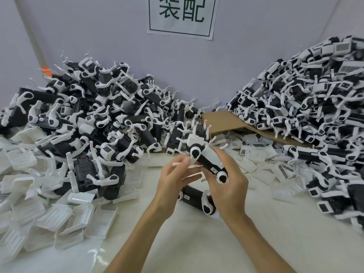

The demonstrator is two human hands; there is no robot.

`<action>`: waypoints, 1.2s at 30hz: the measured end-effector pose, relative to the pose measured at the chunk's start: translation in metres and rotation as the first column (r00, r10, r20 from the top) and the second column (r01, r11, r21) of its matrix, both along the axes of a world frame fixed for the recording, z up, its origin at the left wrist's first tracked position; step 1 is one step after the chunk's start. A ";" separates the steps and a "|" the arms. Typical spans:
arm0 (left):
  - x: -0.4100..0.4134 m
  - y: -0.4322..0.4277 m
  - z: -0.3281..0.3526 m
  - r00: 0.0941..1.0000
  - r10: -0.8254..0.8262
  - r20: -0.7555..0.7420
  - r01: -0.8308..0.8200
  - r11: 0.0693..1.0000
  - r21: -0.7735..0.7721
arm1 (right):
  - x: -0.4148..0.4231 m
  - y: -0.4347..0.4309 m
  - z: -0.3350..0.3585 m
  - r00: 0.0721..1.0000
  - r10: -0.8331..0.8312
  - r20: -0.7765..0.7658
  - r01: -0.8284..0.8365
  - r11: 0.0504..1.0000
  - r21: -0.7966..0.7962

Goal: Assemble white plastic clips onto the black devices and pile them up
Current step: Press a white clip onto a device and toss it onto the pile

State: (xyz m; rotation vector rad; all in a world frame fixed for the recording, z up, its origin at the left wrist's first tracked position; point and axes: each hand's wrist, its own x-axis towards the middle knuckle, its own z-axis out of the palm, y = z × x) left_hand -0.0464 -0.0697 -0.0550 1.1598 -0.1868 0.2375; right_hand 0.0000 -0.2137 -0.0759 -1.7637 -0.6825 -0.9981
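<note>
1. View: head camera, the only one supplied. Items 2 to 10 are all catalogued from it.
2. Black device (206, 161): held in the air at the centre of the scene, above the table (197, 243), between the two hands. A white rounded piece with a black centre is seen at each end.
3. Right hand (228, 186): curled round the body of the black device, which is gripped from the right side.
4. Left hand (175, 174): closed in a pinch, by thumb and fingertips, on the white clip (194, 154) at the far end of the device.
5. Second device (195, 198): laid on the table just under the hands, partly hidden by them.
6. Left pile (98, 115): devices with white arms heaped against the wall, far left.
7. Right pile (315, 115): a taller heap of devices, many with a white face showing, far right.
8. Loose white pieces (49, 213): flat plastic parts spread near left, and more between the two piles. They are taken to be unfitted clips.
9. Cardboard sheet (226, 121): laid between the piles, far centre.
10. Paper sign (182, 16): fixed to the wall above.
11. Handling, as judged: the device is rated light and rigid, and its smooth casing may be somewhat slippery. The thin white arms are rated springy and liable to snap or snag. The black body is recommended as the place to hold. The clip is best pressed at its rounded hub, not pulled by its prongs.
</note>
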 end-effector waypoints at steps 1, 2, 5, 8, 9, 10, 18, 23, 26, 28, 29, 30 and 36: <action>-0.001 -0.002 0.001 1.000 0.004 -0.006 -0.004 1.000 0.022 | 0.000 0.000 0.000 0.999 -0.031 0.025 0.031 0.999 0.021; -0.001 -0.005 0.000 1.000 0.004 -0.009 -0.004 0.998 0.065 | -0.001 0.001 -0.001 0.996 -0.066 0.051 0.064 0.997 0.042; -0.004 -0.016 -0.002 0.999 -0.042 0.002 0.041 0.975 0.220 | -0.005 0.003 0.000 0.979 -0.148 0.140 0.141 0.988 0.057; -0.008 -0.022 0.000 0.999 -0.030 -0.029 0.035 0.978 0.207 | -0.006 0.005 0.004 0.970 -0.166 0.178 0.169 0.986 -0.003; -0.008 -0.021 0.001 0.999 -0.014 -0.048 0.022 0.982 0.190 | -0.007 0.007 0.004 0.970 -0.160 0.182 0.171 0.984 -0.042; -0.006 -0.018 0.000 0.998 0.002 -0.062 0.010 0.984 0.179 | -0.008 0.009 0.005 0.973 -0.141 0.181 0.158 0.984 -0.085; 0.000 -0.003 -0.001 0.996 0.063 -0.061 -0.058 0.995 0.082 | -0.014 0.017 0.001 0.989 0.032 0.145 -0.018 0.995 -0.097; 0.001 -0.002 -0.004 1.000 -0.004 -0.019 0.004 1.000 0.011 | -0.014 0.014 0.004 0.991 -0.056 0.124 0.066 0.994 -0.081; 0.000 0.002 -0.004 0.997 -0.071 0.015 0.071 0.997 -0.012 | -0.013 0.009 0.009 0.998 -0.055 0.027 0.057 0.995 -0.079; 0.000 0.004 -0.002 0.994 -0.103 0.020 0.104 0.994 -0.026 | -0.012 0.006 0.010 0.999 -0.034 -0.031 0.031 0.995 -0.096; 0.000 0.004 -0.002 0.993 -0.120 0.020 0.120 0.992 -0.025 | -0.012 0.005 0.010 0.999 -0.020 -0.049 0.014 0.994 -0.106; -0.001 0.005 -0.001 0.990 -0.137 0.022 0.137 0.990 -0.021 | -0.011 0.004 0.010 0.998 -0.005 -0.059 -0.001 0.994 -0.112; -0.003 0.005 0.001 0.988 -0.157 -0.006 0.157 0.986 0.058 | -0.011 0.005 0.009 0.995 0.068 -0.072 -0.075 0.991 -0.108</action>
